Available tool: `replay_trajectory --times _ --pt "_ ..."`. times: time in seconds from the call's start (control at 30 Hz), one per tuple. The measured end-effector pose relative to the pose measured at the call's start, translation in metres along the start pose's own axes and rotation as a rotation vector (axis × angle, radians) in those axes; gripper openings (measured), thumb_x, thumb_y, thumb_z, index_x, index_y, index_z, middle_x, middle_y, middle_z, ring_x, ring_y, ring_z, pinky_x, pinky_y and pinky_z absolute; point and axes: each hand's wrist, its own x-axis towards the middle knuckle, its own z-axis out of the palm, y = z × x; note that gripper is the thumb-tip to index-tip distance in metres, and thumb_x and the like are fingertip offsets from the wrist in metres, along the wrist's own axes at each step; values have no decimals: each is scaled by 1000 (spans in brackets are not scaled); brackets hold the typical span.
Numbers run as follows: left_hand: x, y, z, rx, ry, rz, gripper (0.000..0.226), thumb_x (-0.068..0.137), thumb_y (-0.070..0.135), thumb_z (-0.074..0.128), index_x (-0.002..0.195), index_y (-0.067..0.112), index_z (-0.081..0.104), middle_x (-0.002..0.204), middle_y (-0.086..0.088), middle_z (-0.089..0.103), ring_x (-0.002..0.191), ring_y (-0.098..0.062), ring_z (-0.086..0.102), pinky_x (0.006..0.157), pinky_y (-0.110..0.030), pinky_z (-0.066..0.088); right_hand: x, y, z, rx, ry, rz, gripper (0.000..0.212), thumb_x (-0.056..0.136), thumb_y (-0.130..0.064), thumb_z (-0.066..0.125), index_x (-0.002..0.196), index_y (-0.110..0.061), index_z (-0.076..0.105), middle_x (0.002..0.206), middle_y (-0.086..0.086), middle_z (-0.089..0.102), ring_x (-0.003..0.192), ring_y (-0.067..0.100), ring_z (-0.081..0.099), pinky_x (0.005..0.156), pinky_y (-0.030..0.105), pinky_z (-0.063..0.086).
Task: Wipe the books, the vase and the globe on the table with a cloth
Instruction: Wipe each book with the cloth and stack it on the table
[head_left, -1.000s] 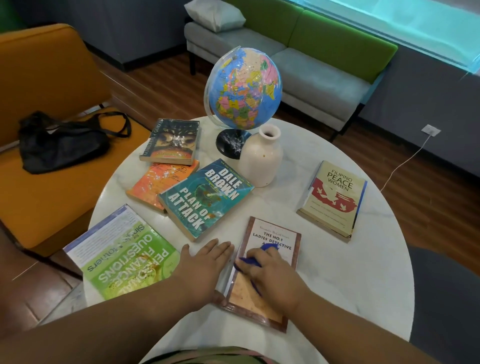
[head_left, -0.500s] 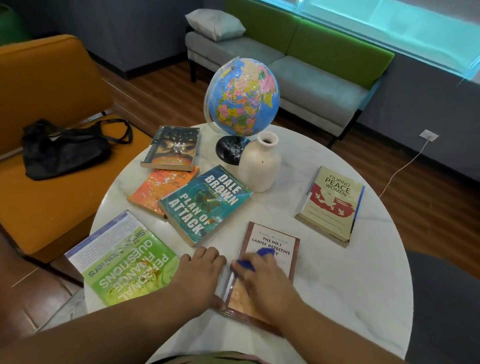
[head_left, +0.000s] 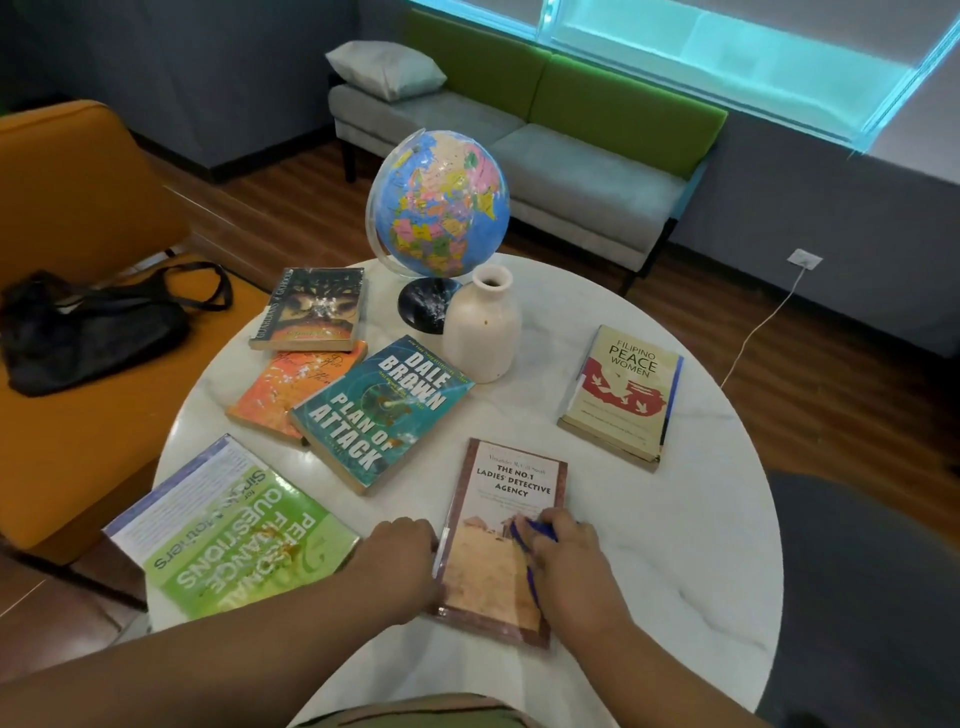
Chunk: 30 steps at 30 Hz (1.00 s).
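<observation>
Several books lie flat on the round white table (head_left: 675, 545). My right hand (head_left: 566, 561) grips a blue cloth (head_left: 524, 535) and presses it on the brown "No.1 Ladies' Detective Agency" book (head_left: 498, 519). My left hand (head_left: 400, 561) lies at that book's left edge with its fingers curled against it. A teal "Plan of Attack" book (head_left: 379, 410), an orange book (head_left: 291, 384), a dark book (head_left: 317, 306), a green book (head_left: 228, 530) and a cream "Filipino Peace Women" book (head_left: 623, 395) lie around. A cream vase (head_left: 483, 327) stands in front of the globe (head_left: 441, 208).
An orange chair (head_left: 78, 208) with a black bag (head_left: 88, 322) stands at the left. A grey and green sofa (head_left: 545, 140) with a pillow is behind the table. A dark seat (head_left: 872, 597) is at the right. A white cable (head_left: 763, 317) runs along the wooden floor.
My right hand has slid the blue cloth down and to the right on the brown book. My left hand has curled its fingers at the book's left edge. The view has tilted up.
</observation>
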Motion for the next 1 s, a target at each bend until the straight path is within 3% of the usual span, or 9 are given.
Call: replay_trajectory --times 0.07,0.17,0.27,0.4,0.53,0.6,0.67,0.8,1.0 --pt "-3 7 -2 -33 -31 -69 35 78 37 69 104 16 58 103 0 61 98 -20 59 72 -25 44 -13 -13 8 -105 -78 -73 43 94 -25 53 137 -28 48 137 1 39 113 28 46 88 35 51" --pt "-5 20 -7 -84 -74 -131 12 85 26 61 88 15 57 84 0 55 99 -21 63 59 -23 38 -26 -13 11 -131 -79 -206 41 85 -29 60 126 -33 59 122 -2 52 101 27 57 74 28 53" --pt "-5 28 -8 -227 -86 -207 19 88 16 56 103 6 62 97 -7 61 103 -24 62 66 -25 45 -19 -18 3 144 -130 48 35 98 -30 50 132 -31 52 129 -3 43 115 20 44 97 23 41" --pt "-9 28 -9 -590 -109 -300 19 81 17 69 94 7 60 86 -6 56 77 -19 57 54 -21 40 0 -20 -9 524 3 365 15 94 -19 57 109 -22 59 101 -17 52 101 5 57 70 -2 37" --pt "-16 29 -10 -969 -219 -204 36 82 7 68 114 12 52 102 -13 63 77 -23 68 60 -28 57 19 -5 -27 571 132 517 15 95 -15 58 107 -7 55 85 -17 50 75 -4 51 62 0 41" --pt "-19 29 -11 -974 -143 -122 42 82 10 68 118 22 50 105 -12 61 82 -27 70 68 -37 61 24 -10 -33 590 139 566 15 94 -20 60 106 -13 54 90 -10 56 75 -3 50 58 4 40" --pt "-18 31 -16 -797 48 -17 32 82 14 68 108 28 55 98 -6 63 83 -26 67 72 -40 60 23 -32 -36 656 152 484 16 92 -21 62 107 -26 58 104 -7 58 87 3 54 75 11 44" --pt "-20 35 -27 -563 262 120 22 87 15 54 106 25 63 90 0 66 83 -17 60 70 -23 46 8 -72 -42 564 177 -66 28 90 -18 60 115 -28 70 111 -15 51 103 0 51 93 7 37" --pt "-24 36 -28 -388 307 140 17 86 16 52 98 21 64 92 0 66 90 -20 60 73 -29 48 40 -28 -73 140 188 -104 34 93 -21 51 123 -22 65 125 5 52 112 25 53 98 31 44"
